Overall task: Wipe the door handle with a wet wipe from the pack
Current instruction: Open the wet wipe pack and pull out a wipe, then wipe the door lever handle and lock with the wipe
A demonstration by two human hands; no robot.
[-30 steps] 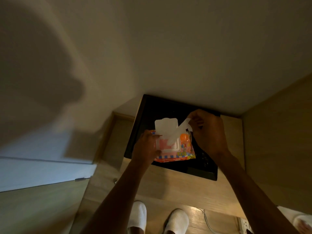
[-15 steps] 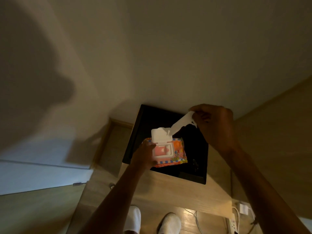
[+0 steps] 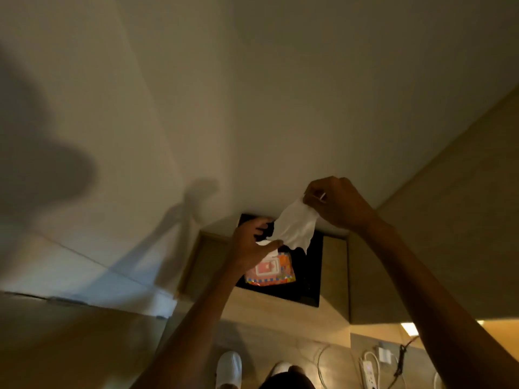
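A white wet wipe [image 3: 296, 228] hangs spread in the air, free of the pack. My right hand [image 3: 334, 204] pinches its top corner, raised close to the wall. My left hand [image 3: 251, 244] is lifted off the pack and pinches the wipe's lower left edge between thumb and fingers. The orange and pink wipe pack [image 3: 271, 272] lies flat on a black tray-like surface [image 3: 310, 287] below both hands. Its white lid is mostly hidden behind my left hand. No door handle is in view.
The black surface sits on a wooden shelf [image 3: 269, 313] against a pale wall [image 3: 252, 108]. A wooden panel [image 3: 449, 220] rises on the right. On the floor below are a white power strip [image 3: 368, 370], cables and my white slippers [image 3: 230, 366].
My right hand pulled the wipe up and fully out of the pack. My left hand let go of the pack and rose to take the wipe's lower edge. The camera tilted upward.
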